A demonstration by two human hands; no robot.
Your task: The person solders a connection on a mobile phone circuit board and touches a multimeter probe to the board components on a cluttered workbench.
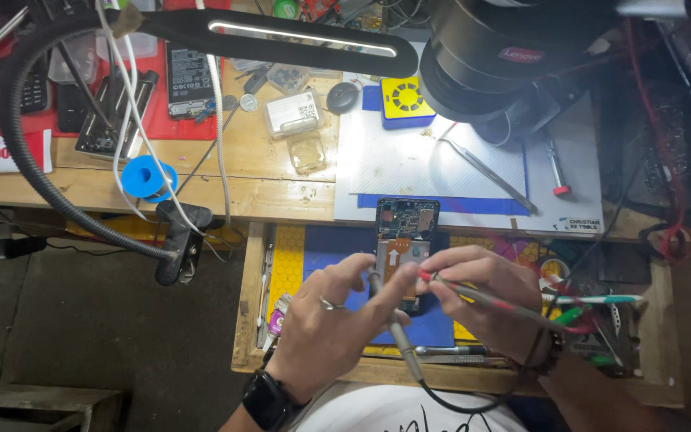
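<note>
The left hand, wearing a ring and a dark wristwatch, is pinching a black test probe between thumb and fingers, with the probe's cable trailing down toward the person's body. The right hand is gripping a red-tipped test probe in a narrow pinch, its tip pointing left toward the left hand's fingertips. Both probe tips are hovering over an opened smartphone lying just beyond the fingers; whether they are touching its board is hard to tell. The phone is showing its circuit board and an orange flex ribbon, and it is resting on a blue mat in a pulled-out drawer.

Farther ahead of the hands, a white work mat is lying on the wooden bench, carrying metal tweezers and a small yellow square device. A black microscope head is hanging above the right hand's side. Left of the left hand, a gooseneck lamp is clamping to the bench edge, beside a blue spool and a white cable.
</note>
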